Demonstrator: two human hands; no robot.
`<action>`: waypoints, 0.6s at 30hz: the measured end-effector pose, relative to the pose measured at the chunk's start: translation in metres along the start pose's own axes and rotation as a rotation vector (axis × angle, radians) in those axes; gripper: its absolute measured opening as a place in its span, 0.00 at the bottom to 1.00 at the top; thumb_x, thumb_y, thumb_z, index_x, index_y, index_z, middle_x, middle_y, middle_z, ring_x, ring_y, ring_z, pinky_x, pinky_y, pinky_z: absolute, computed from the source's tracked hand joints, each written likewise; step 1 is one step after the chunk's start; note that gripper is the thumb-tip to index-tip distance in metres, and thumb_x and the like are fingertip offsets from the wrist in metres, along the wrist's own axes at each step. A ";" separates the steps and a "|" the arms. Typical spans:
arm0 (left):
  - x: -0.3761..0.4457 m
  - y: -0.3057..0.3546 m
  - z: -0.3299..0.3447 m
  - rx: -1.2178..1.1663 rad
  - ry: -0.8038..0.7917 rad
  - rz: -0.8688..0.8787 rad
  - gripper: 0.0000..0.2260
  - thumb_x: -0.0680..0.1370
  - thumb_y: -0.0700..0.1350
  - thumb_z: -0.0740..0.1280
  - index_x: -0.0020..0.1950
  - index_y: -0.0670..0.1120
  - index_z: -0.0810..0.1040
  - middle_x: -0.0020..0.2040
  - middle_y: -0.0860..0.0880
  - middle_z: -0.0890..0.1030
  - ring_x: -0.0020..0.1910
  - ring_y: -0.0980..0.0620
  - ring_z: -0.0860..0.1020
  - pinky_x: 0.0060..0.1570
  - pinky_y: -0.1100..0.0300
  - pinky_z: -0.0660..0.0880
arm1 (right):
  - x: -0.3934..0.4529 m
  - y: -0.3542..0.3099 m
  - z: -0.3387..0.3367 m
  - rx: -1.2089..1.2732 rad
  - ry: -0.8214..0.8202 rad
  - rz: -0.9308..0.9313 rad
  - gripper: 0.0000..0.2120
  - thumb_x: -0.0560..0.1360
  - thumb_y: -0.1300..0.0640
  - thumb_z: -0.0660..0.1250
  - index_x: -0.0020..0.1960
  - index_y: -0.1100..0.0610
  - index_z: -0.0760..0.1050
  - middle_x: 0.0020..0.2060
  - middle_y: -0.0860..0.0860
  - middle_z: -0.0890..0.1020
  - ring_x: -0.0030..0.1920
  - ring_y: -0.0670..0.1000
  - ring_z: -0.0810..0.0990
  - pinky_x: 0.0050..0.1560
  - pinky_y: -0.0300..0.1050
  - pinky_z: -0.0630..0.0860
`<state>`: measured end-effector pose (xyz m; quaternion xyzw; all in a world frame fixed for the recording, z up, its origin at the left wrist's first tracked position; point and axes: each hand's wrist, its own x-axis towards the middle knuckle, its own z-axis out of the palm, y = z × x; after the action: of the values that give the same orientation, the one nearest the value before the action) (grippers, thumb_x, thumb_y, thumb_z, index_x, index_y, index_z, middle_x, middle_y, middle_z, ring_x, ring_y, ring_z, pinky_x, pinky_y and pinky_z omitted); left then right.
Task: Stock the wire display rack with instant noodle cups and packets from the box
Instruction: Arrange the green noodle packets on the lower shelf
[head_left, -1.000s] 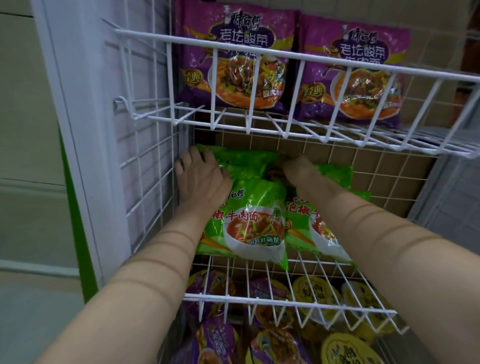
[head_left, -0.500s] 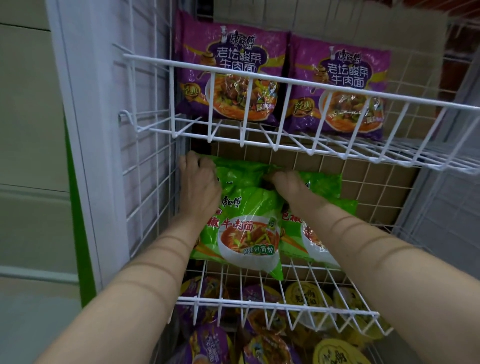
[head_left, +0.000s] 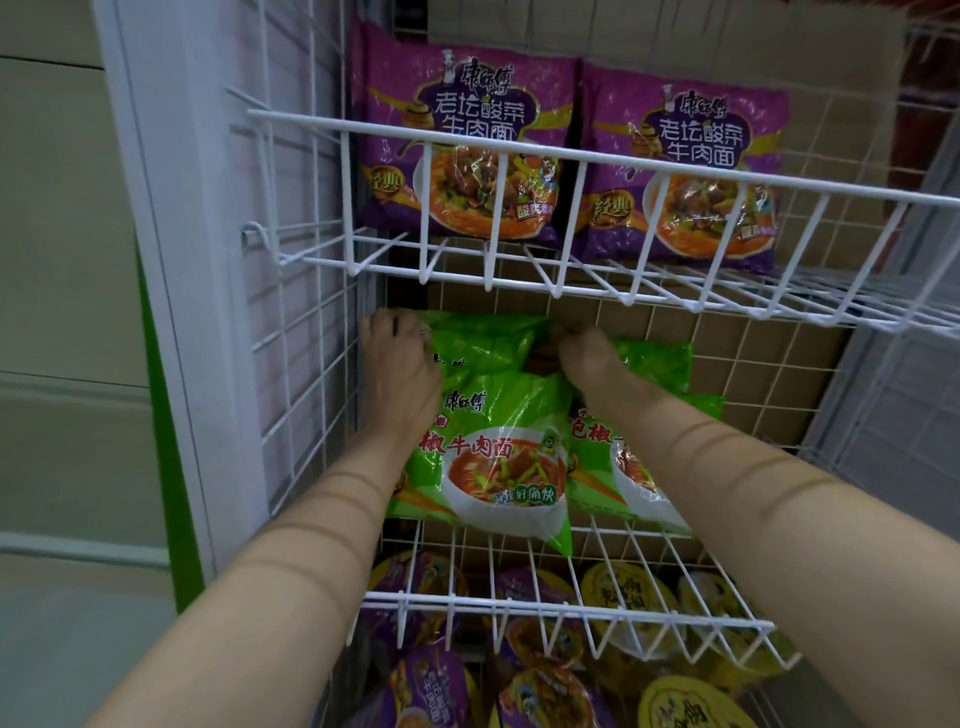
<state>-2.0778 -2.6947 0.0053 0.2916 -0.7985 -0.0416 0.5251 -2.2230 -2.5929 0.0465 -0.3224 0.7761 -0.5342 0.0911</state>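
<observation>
Several green noodle packets lie on the middle wire shelf (head_left: 566, 605) of the white rack. One front packet (head_left: 498, 457) sits at the left and another (head_left: 623, 467) beside it on the right. Behind them stand a rear packet (head_left: 488, 345) and one more (head_left: 660, 364). My left hand (head_left: 400, 374) curls its fingers over the rear packet's top left corner. My right hand (head_left: 592, 364) grips the same packet's top right edge, with its fingertips hidden.
Two purple packets (head_left: 462, 145) (head_left: 691, 171) stand upright in the upper wire basket (head_left: 519, 148), just above my hands. Purple cups (head_left: 426, 691) and yellow cups (head_left: 628, 597) fill the shelf below. A wire side grid (head_left: 306, 364) and a white post (head_left: 156, 260) close the left side.
Both hands stay on the green packets at the back of the middle shelf. My right hand has shifted slightly left along the packet tops. The view has tilted.
</observation>
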 end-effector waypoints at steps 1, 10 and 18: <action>0.000 0.001 0.000 -0.011 0.003 -0.002 0.11 0.69 0.26 0.59 0.43 0.37 0.76 0.46 0.39 0.76 0.52 0.41 0.70 0.53 0.57 0.58 | -0.009 -0.005 -0.002 0.049 -0.001 0.017 0.16 0.76 0.54 0.63 0.58 0.63 0.76 0.53 0.63 0.81 0.53 0.62 0.80 0.57 0.58 0.76; 0.002 0.007 -0.005 -0.160 0.052 -0.059 0.06 0.76 0.32 0.61 0.47 0.36 0.77 0.52 0.38 0.71 0.55 0.42 0.68 0.50 0.65 0.58 | -0.013 -0.007 0.003 -0.062 -0.080 -0.083 0.14 0.73 0.59 0.71 0.32 0.56 0.69 0.31 0.53 0.73 0.39 0.52 0.74 0.40 0.44 0.71; -0.002 0.013 -0.013 0.153 -0.077 0.074 0.07 0.77 0.43 0.61 0.49 0.43 0.77 0.50 0.44 0.76 0.52 0.46 0.73 0.52 0.53 0.65 | -0.022 -0.008 -0.016 -0.299 -0.116 -0.097 0.11 0.73 0.51 0.70 0.45 0.59 0.76 0.50 0.57 0.79 0.52 0.56 0.78 0.57 0.50 0.76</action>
<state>-2.0712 -2.6798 0.0145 0.2992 -0.8291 0.0277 0.4714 -2.2107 -2.5695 0.0553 -0.3998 0.8240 -0.3969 0.0608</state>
